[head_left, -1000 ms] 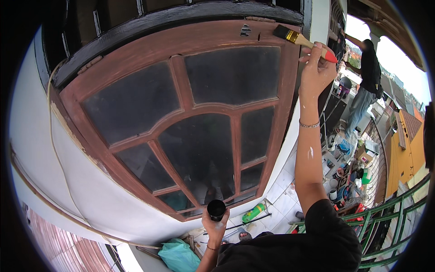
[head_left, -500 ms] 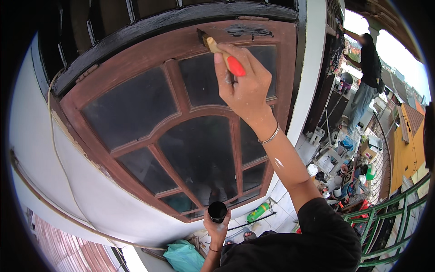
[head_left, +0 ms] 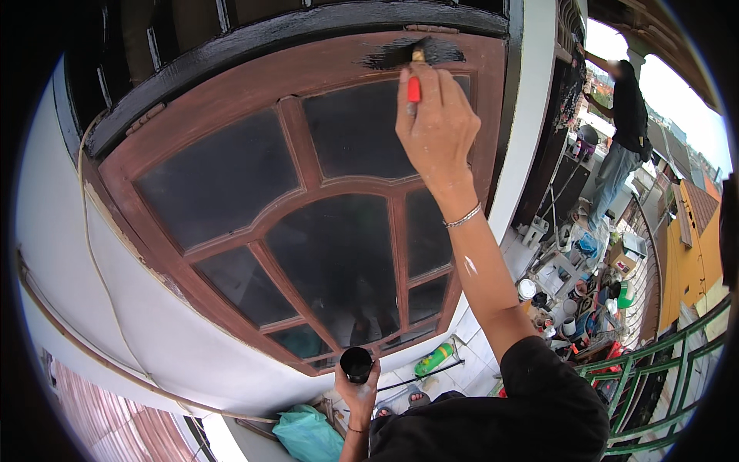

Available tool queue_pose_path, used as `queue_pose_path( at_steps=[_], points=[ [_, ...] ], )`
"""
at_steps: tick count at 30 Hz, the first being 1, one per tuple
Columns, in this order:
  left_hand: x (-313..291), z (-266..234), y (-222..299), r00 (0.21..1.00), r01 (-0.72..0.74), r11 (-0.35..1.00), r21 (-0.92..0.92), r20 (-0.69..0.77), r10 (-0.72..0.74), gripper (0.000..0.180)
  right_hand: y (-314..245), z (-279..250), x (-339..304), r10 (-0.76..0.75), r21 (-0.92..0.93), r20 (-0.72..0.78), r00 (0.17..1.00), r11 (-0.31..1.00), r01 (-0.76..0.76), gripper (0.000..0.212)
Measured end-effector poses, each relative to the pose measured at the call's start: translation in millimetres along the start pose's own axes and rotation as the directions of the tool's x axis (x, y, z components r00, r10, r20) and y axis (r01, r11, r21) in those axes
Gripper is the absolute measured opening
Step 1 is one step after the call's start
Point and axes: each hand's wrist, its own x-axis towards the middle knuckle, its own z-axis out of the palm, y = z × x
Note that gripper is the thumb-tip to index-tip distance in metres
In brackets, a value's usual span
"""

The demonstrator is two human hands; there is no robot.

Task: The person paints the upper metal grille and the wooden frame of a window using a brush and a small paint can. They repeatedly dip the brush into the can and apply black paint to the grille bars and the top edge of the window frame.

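Observation:
My right hand (head_left: pixel 439 123) is closed round a paintbrush (head_left: pixel 416 75) with a red-tipped handle, raised to the top rail of a brown wooden window frame (head_left: pixel 300 146). Its dark bristles touch the rail inside a streaky patch of black paint (head_left: pixel 389 54). Low in the view, my left hand (head_left: pixel 358 393) grips a black cup (head_left: pixel 356 365) held upright; its inside looks dark, and I cannot tell how full it is. Dark glass panes (head_left: pixel 331 254) fill the window below the brush.
A black-painted beam (head_left: pixel 308 35) runs above the window. A teal plastic bag (head_left: pixel 308 433) and a green bottle (head_left: pixel 434 359) lie near my feet. Tools and containers (head_left: pixel 570 308) clutter the floor at right, beside a green railing (head_left: pixel 654 377). Another person (head_left: pixel 625 115) stands farther back, arms raised.
My right hand has moved the paintbrush rightward along the top rail, and the black patch now reaches farther left. My left hand and the cup have shifted slightly left.

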Motion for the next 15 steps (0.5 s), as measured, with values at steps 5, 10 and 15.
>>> queue_pose_path(
  at_steps=[5,10,15],
  points=[
    [1,6,2,0.998,-0.002,0.996,-0.091,0.066,0.008,0.034,-38,-2,1,0.045,0.458,-0.096,0.994,0.889,0.004,0.019],
    [1,6,4,0.997,0.014,0.993,-0.116,0.079,-0.004,0.037,71,-27,1,0.471,0.315,0.031,0.881,0.832,-0.456,0.024],
    [-2,8,1,0.999,0.032,0.995,-0.097,0.044,-0.028,0.039,87,-44,8,0.371,0.041,-0.092,0.924,0.929,-0.369,0.020]
  ],
)
